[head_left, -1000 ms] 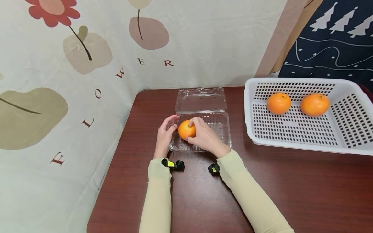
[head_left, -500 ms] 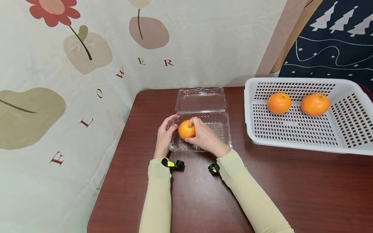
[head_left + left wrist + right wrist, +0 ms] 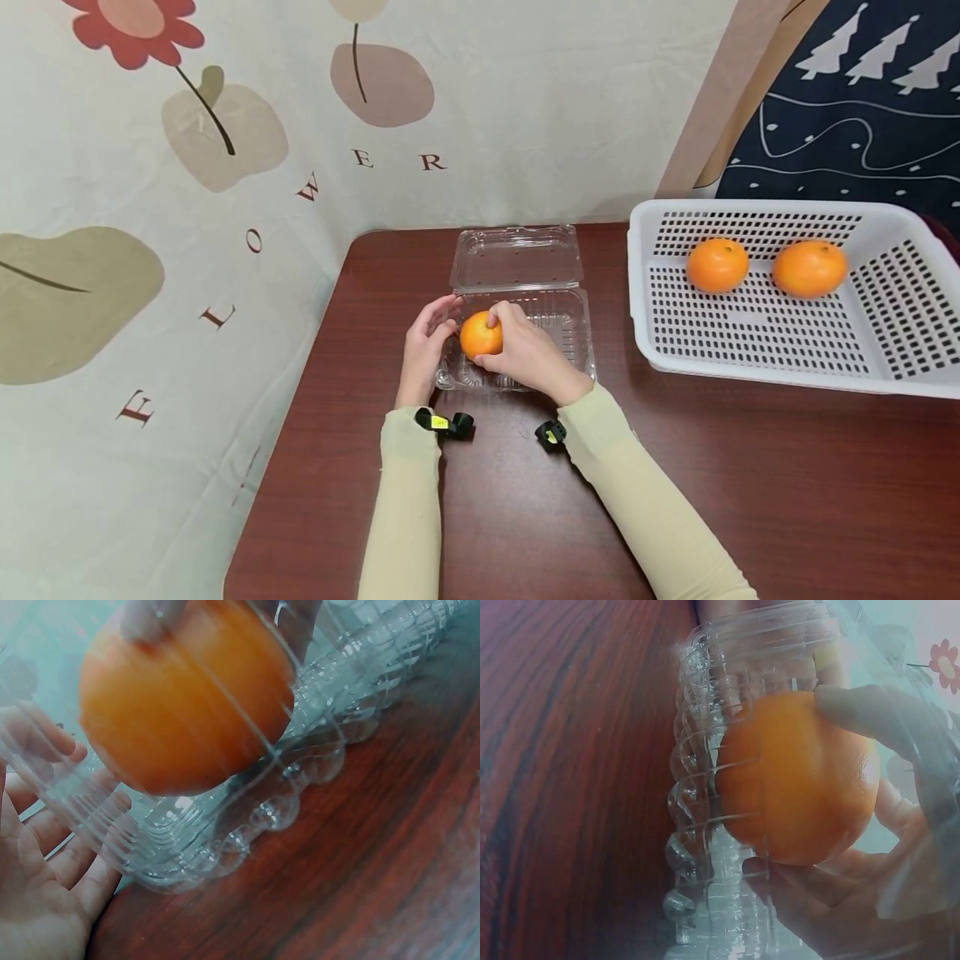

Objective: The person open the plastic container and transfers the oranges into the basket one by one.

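Note:
My right hand grips an orange, thumb and fingers spread round its right side. The fruit is inside the left end of a clear plastic clamshell box, low between its walls. In the right wrist view the orange shows through the ribbed wall, with the fingers curled round it. My left hand rests at the box's left side with relaxed fingers; in the left wrist view these fingers lie along the outside of the wall. The box's lid is folded back flat behind it.
A white perforated basket stands to the right on the dark red wooden table. It holds two more oranges, one on the left and another on the right. A printed cloth hangs behind the table.
The orange has shifted very slightly in the right hand's grip, inside the box. Both hands and the box are otherwise in the same place.

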Available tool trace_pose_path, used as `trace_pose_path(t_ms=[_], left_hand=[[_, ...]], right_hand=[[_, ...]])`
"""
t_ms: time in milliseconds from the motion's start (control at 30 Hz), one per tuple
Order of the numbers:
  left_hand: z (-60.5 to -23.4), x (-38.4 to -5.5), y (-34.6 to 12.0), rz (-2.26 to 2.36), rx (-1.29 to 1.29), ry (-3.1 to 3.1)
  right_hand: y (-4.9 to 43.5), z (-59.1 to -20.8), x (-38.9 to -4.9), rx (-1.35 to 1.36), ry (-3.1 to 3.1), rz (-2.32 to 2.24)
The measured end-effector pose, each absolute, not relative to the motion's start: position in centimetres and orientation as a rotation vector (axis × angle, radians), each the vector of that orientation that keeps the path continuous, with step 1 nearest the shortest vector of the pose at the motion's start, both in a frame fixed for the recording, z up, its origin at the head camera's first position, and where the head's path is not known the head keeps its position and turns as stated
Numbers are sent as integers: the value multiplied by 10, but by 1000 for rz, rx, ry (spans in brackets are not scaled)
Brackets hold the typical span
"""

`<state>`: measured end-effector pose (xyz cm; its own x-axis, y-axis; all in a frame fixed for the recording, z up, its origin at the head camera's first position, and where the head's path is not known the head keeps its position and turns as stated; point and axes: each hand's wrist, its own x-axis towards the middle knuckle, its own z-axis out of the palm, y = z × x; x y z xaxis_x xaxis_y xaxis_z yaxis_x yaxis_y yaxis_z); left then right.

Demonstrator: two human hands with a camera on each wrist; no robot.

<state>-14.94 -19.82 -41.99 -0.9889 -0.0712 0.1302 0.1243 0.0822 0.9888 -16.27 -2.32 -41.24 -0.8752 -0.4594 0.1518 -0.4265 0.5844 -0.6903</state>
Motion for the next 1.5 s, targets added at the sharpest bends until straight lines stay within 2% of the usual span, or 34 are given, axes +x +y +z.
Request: trace_pose_path(t_ms=[933,1500], left_hand=[[-420,-150,-199,-2022,-47,-2213],[-421,-150,-199,-2038,-43,-2198]], right_hand=[[-23,-409,-162,-701,2749,-1197],[-18,-402,-159,-751,2765,-1217]])
